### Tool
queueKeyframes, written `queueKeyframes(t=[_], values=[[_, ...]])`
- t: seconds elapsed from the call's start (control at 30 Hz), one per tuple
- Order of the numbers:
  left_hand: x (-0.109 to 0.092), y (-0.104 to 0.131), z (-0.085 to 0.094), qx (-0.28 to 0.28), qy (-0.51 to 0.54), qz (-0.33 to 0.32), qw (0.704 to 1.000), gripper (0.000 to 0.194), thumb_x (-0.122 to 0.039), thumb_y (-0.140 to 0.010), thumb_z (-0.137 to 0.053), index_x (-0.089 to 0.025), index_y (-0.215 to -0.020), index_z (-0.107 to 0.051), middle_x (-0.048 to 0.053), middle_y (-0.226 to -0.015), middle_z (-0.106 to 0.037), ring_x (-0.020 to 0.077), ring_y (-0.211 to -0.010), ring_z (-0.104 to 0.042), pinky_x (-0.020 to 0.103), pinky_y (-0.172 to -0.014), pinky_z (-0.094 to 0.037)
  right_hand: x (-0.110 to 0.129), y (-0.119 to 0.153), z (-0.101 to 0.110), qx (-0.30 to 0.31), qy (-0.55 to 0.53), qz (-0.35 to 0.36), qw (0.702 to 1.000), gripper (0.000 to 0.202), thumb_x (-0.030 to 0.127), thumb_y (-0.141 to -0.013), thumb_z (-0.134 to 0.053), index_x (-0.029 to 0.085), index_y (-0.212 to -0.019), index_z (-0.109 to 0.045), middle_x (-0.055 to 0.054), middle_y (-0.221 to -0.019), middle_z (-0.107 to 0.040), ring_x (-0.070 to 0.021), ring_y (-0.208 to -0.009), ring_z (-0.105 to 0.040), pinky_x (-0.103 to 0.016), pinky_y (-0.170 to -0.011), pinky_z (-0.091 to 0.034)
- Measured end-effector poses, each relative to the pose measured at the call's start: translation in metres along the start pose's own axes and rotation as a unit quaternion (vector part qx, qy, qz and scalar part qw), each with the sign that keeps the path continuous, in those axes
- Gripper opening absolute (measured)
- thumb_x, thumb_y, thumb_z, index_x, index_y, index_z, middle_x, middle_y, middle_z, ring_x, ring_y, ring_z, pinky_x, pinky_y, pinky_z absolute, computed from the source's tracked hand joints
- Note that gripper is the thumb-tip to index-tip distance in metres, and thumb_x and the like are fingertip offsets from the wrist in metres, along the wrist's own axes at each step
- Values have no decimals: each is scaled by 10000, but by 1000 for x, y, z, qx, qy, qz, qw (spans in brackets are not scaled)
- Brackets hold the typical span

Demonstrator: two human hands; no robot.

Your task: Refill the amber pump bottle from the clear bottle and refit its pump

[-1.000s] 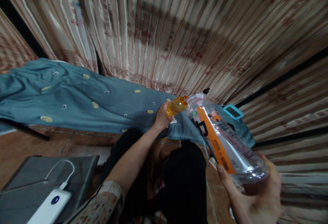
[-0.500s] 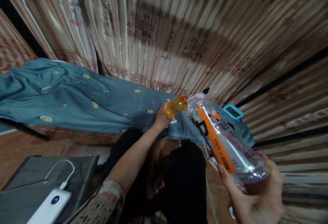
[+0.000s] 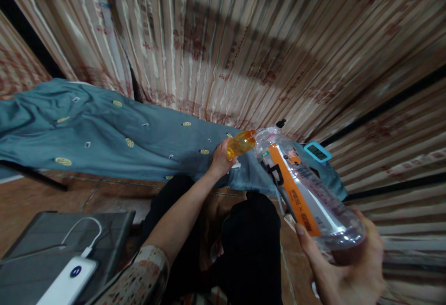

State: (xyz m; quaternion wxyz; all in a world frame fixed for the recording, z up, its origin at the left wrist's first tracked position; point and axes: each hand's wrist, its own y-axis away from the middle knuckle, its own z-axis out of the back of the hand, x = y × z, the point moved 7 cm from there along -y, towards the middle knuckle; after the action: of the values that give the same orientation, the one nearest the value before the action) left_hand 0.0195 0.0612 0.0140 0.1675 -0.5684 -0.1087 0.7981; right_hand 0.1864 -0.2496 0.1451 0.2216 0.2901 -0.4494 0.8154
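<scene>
My left hand [image 3: 220, 160] is closed around the lower end of a small bottle of amber liquid [image 3: 241, 144], which tilts up toward the right. In my right hand [image 3: 351, 263] is a large clear plastic bottle [image 3: 296, 188] with an orange and silver label, gripped by its base and tipped so its neck points up and left. The mouths of the two bottles meet or nearly meet above the cloth; whether they touch I cannot tell. A small white piece [image 3: 237, 164] lies beside my left hand. My right fingers are partly hidden behind the large bottle.
A teal patterned cloth [image 3: 104, 133] covers a long narrow surface before a striped curtain [image 3: 216, 54]. On its right end stands a blue-framed digital clock [image 3: 317, 152]. At lower left, a white power bank [image 3: 68, 281] with a cable lies on a grey stool [image 3: 38, 235].
</scene>
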Motion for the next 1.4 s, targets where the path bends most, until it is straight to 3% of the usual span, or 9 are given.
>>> queueKeyframes(t=[0.2, 0.37, 0.5, 0.67, 0.83, 0.97, 1.1, 1.3, 1.4], values=[[-1, 0, 0, 8, 2, -5, 1000, 695, -85, -753, -745, -157, -1413, -540, 167, -1396, -701, 313, -1313, -692, 488, -1174, -552, 10, 0, 1, -6, 37, 63, 997, 1127, 759, -680, -884, 106, -1536, -550, -171, -1238, -679, -281, -976, -690, -383, -796, -603], [-2, 1, 2, 4, 0, -13, 1000, 693, -110, -753, -762, -166, -1407, -541, 160, -1368, -713, 315, -1296, -696, 506, -1161, -556, 3, 1, -1, -17, 19, 28, 999, 1158, 760, -669, -891, 80, -1540, -543, -193, -1269, -672, -349, -1105, -689, -555, -1062, -542], [-2, 1, 2, 9, -1, -2, 1000, 681, -123, -753, -775, -193, -1394, -556, 141, -1365, -714, 305, -1276, -703, 495, -1133, -577, -9, 5, -4, -29, -19, -21, 999, 1224, 756, -623, -907, 93, -1575, -517, -221, -1354, -654, -398, -1181, -676, -647, -1126, -480], [-4, 1, 3, 9, -4, 0, 1000, 714, -56, -714, -730, -195, -1392, -552, 126, -1354, -719, 298, -1279, -699, 490, -1149, -564, -13, 3, -5, -8, 7, -8, 1000, 1197, 769, -647, -894, 126, -1586, -521, -210, -1379, -666, -351, -1124, -709, -487, -908, -627], [-7, 2, 3, 11, -9, -2, 1000, 758, -31, -683, -722, -168, -1407, -543, 152, -1382, -707, 325, -1307, -688, 511, -1170, -550, -22, 2, -4, 0, -10, -22, 1000, 1299, 779, -596, -908, 106, -1618, -470, -245, -1450, -620, -408, -1245, -668, -581, -1029, -577], [-9, 3, 4, 18, -6, -1, 1000, 746, -27, -701, -710, -174, -1411, -534, 145, -1380, -711, 320, -1318, -684, 513, -1176, -547, -40, 2, -5, 41, -29, -23, 998, 1280, 684, -609, -951, 159, -1650, -423, -217, -1447, -616, -351, -1153, -700, -500, -935, -624], [-8, 3, 4, 27, -4, -3, 1000, 716, -37, -719, -702, -160, -1405, -537, 153, -1369, -714, 316, -1319, -684, 505, -1172, -550, -51, 4, -2, 28, -15, 33, 999, 1252, 618, -617, -976, 163, -1647, -430, -210, -1411, -627, -317, -1061, -712, -445, -833, -643], [-1, 2, 2, 8, 7, -19, 1000, 823, -70, -708, -740, -207, -1478, -485, 126, -1396, -713, 300, -1292, -701, 497, -1156, -566, -48, 8, -5, 4, -1, 54, 999, 1199, 615, -640, -969, 145, -1621, -466, -193, -1359, -649, -328, -1101, -696, -452, -871, -636], [0, 2, 2, 4, 3, -26, 1000, 771, -77, -724, -737, -211, -1450, -513, 133, -1428, -702, 305, -1345, -679, 513, -1202, -537, -46, 8, -5, 1, 16, 71, 997, 1148, 618, -682, -954, 134, -1609, -480, -178, -1318, -672, -316, -1050, -711, -434, -859, -630]])
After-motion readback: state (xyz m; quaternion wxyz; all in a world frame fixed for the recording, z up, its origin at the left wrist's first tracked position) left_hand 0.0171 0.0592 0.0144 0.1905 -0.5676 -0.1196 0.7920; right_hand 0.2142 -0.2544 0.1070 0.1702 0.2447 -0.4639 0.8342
